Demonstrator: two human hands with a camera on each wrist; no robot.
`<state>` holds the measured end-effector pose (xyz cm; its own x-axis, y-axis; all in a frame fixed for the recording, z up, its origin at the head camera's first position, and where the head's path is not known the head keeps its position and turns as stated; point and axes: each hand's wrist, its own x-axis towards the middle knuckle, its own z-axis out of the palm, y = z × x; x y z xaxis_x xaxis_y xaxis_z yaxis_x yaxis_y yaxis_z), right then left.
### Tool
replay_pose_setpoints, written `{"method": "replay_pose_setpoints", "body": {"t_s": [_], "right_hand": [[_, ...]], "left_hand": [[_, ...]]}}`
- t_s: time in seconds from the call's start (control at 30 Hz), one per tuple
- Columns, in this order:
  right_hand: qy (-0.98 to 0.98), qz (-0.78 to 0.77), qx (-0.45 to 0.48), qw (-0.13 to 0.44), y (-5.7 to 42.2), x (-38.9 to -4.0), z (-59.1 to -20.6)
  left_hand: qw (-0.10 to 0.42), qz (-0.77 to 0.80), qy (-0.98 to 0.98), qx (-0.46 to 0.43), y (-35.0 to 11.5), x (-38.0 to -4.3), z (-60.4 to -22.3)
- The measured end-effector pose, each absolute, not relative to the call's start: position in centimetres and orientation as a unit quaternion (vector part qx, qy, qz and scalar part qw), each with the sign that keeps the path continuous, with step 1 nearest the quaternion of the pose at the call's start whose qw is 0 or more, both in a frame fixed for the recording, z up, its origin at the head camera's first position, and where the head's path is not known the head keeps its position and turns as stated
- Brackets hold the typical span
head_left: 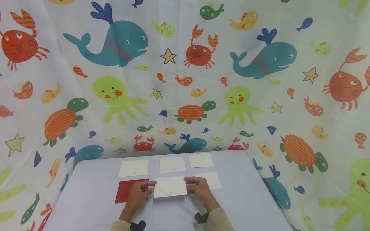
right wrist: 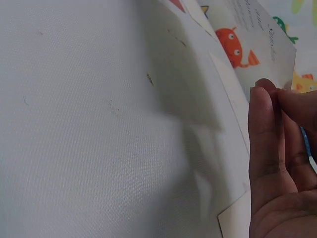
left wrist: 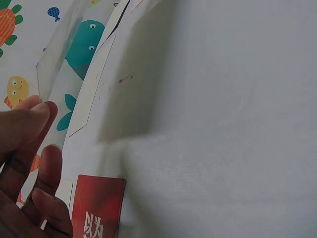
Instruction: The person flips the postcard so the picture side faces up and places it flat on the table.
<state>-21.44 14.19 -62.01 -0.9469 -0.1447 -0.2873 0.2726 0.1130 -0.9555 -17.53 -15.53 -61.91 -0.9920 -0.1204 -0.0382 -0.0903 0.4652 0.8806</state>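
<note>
Sleeves (head_left: 220, 220) closest, and it's left hand (head_left: 138, 193) and right hand (head_left: 201, 190) pinching opposite side edges of a card (head_left: 170, 186), up between them above the table (head_left: 86, 195), likely light and easily bent, so those edges suit, with a red booklet (head_left: 123, 191) below the left grip.

On the far part of the table (head_left: 245, 192) lie a left card (head_left: 134, 168), a middle card (head_left: 172, 164) and a right card (head_left: 200, 160). Nearer, the held card (head_left: 170, 186) (raised off the table) is between left hand (head_left: 140, 192) and right hand (head_left: 200, 190). A booklet (head_left: 123, 190) lies to its left, a near card (head_left: 213, 180) to its right. Behind the table hangs a cloth (head_left: 179, 35).
</note>
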Motion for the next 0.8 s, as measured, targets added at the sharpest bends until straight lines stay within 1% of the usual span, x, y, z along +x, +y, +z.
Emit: {"method": "replay_pose_setpoints", "body": {"t_s": [0.27, 0.43, 0.8], "right_hand": [[0.738, -0.658, 0.049, 0.140, 13.9, -21.2, -61.6], [0.737, -0.660, 0.046, 0.136, 13.8, -21.2, -62.0], [0.743, -0.654, 0.056, 0.131, 13.5, -21.2, -62.7]], "left_hand": [[0.025, -0.512, -0.855, 0.078, -15.4, -17.7, -61.9], [0.024, -0.530, -0.844, 0.081, -15.4, -17.7, -61.8], [0.046, -0.527, -0.844, 0.088, -15.2, -17.6, -62.1]]}}
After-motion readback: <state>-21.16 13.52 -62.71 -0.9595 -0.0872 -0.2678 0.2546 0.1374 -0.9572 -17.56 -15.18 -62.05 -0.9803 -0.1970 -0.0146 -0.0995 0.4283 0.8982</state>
